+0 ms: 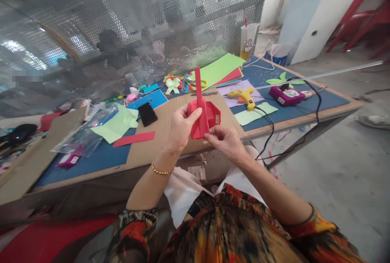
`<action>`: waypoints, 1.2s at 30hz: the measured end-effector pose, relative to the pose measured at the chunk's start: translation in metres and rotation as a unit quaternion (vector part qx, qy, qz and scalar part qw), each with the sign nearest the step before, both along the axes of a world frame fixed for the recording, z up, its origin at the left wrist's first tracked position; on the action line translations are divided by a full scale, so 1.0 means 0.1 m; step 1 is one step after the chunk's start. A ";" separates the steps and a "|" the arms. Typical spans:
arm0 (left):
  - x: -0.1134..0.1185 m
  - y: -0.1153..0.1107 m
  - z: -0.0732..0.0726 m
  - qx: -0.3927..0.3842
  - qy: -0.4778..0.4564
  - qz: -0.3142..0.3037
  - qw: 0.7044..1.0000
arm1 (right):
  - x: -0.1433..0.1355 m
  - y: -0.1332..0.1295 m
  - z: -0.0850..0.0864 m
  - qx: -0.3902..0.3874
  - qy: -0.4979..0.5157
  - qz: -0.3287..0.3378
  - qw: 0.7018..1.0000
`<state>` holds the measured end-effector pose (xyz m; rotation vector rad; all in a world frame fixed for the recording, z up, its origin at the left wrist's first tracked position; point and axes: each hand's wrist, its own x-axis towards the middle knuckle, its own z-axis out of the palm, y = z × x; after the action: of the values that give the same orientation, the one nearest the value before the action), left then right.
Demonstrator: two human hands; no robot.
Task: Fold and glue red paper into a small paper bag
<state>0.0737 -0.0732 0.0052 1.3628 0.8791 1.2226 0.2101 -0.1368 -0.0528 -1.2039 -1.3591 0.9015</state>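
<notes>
Above the front edge of the table, both hands hold a small red paper box (214,112) with angled sides. A long red paper strip (198,86) runs up along it and sticks out past its top. My left hand (182,127) grips the box from the left, its thumb pressed on the strip. With closed fingers, my right hand (226,141) pinches the lower end of the strip at the bottom of the box. A brown cardboard sheet (170,112) lies on the table beneath the hands.
A yellow glue gun (243,95) with a black cord lies to the right, near a purple box (286,94). Scissors (199,84) and green paper (217,69) are behind. On the left are a black phone (147,114), a red strip (134,138) and a plastic bag (88,133).
</notes>
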 end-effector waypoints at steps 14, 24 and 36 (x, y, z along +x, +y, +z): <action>-0.06 -0.13 0.03 -0.062 0.040 -0.083 0.994 | 0.57 0.41 0.54 0.158 -0.072 -0.013 0.985; -0.09 -0.05 -0.08 -0.022 0.073 -0.097 0.992 | 0.47 0.54 0.43 0.119 0.039 0.041 0.991; -0.07 -0.03 -0.11 -0.023 0.063 -0.108 0.992 | 0.47 0.56 0.40 0.102 0.076 0.046 0.991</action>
<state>0.0671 -0.0758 -0.0055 1.4692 0.8182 0.9538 0.2575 -0.0807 -0.0128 -0.9057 -1.3549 0.8776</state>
